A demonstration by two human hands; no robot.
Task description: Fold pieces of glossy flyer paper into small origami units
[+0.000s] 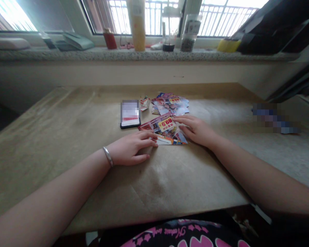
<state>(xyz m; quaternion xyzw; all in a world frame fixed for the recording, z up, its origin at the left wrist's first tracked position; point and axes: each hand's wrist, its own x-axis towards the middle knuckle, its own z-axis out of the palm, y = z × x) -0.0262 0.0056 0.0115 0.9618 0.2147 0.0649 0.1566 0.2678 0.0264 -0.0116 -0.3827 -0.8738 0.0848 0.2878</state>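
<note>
A colourful printed flyer (167, 127) with a yellow price patch lies flat on the table in front of me. My left hand (132, 147), with a silver bangle at the wrist, rests with fingers spread on the flyer's left lower edge. From the other side, my right hand (195, 128) lies with fingers stretched out, their tips touching the flyer's right upper part. Just beyond it sits a loose pile of similar flyers (170, 104). A phone (130, 115) lies left of the pile, its screen blurred out. Between them is a small crumpled printed paper (144, 103).
The table (92, 113) reaches back to a wall under a stone windowsill (149, 56). On the sill stand a red container (110, 39), a yellow bottle (137, 29) and clear containers (188, 34). A blurred-out item (273, 118) lies on the table's right side.
</note>
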